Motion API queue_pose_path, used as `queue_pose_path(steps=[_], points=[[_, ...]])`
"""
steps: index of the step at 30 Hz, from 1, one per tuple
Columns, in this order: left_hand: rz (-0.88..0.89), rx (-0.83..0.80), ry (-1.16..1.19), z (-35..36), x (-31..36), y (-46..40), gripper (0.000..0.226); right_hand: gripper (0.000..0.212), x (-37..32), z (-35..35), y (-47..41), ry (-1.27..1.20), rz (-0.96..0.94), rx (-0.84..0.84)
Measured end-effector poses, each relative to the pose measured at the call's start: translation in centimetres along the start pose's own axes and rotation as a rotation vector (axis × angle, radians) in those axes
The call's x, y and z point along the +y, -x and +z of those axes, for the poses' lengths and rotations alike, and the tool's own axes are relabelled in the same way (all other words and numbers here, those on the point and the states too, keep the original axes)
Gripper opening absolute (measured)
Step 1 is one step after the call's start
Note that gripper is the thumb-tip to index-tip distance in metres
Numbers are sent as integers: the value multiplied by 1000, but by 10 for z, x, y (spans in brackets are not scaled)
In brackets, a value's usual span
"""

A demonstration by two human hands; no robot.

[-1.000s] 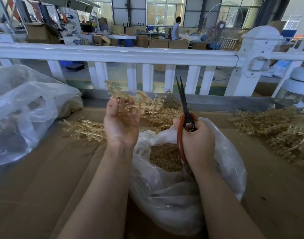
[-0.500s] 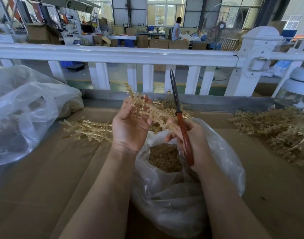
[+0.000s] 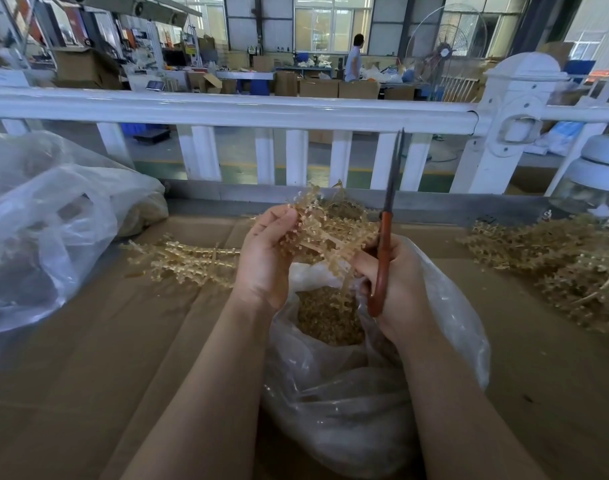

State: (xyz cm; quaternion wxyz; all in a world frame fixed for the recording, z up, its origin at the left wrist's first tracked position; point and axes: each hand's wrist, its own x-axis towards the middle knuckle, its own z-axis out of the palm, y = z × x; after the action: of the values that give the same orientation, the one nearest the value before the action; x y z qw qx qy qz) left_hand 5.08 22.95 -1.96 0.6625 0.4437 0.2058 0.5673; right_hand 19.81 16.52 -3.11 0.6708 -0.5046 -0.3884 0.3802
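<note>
A: Left hand [image 3: 265, 258] first: fingers curled round a golden sprig [image 3: 325, 233], thumb on top, holding it up right over the mouth of the clear bag [image 3: 348, 393].

B: And the right hand [image 3: 400, 282] is wrapped round the red handles of the scissors [image 3: 384, 237]. Blades together, tips straight up, clear of the sprig. Its fingertips sit at the sprig's lower stem; whether they pinch it I can't tell.

A: So a trimming step, I'd say. How to do it well?

B: Tip the blades down to a side stem and cut close to the main rib. Work above the bag opening so the bits drop in with the loose pieces [image 3: 327, 317] lying inside. Let the left hand turn the sprig, not the scissors.

A: That sprig looks like moulded plastic: thin springy stems, rows of small knobbly studs, pale gold and a bit translucent.

B: Springy means offcuts could flick sideways. Short snips, I reckon.

A: The bag is thin crinkly film, slumped, mouth gaping. It stands on flat brown cardboard [image 3: 123, 341].

B: Further out there are spare sprigs [image 3: 185, 259] lying to the left and a tangled heap [image 3: 566, 271] on the right. A large cloudy bag [image 3: 47, 220] sits far left, with a glossy white railing [image 3: 227, 109] behind.
</note>
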Motion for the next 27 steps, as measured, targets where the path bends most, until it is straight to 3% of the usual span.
queue_pose_path(steps=[5, 8, 12, 17, 22, 27], points=[[88, 137, -368, 1, -3, 1, 25, 22, 5, -2, -2, 24, -6, 126], [112, -34, -624, 2, -1, 5, 37, 21, 7, -1, -3, 72, -44, 175], [-36, -323, -973, 8, 4, 7, 51, 21, 7, -1, -3, 132, -66, 199], [27, -306, -1287, 13, 6, 6, 27, 21, 8, -1, -3, 137, -94, 206], [123, -250, -1059, 8, 6, 3, 14, 20, 9, -1, -3, 194, -127, 229], [154, -129, -486, 5, 14, 5, 6, 19, 12, -3, -4, 196, -110, 249]])
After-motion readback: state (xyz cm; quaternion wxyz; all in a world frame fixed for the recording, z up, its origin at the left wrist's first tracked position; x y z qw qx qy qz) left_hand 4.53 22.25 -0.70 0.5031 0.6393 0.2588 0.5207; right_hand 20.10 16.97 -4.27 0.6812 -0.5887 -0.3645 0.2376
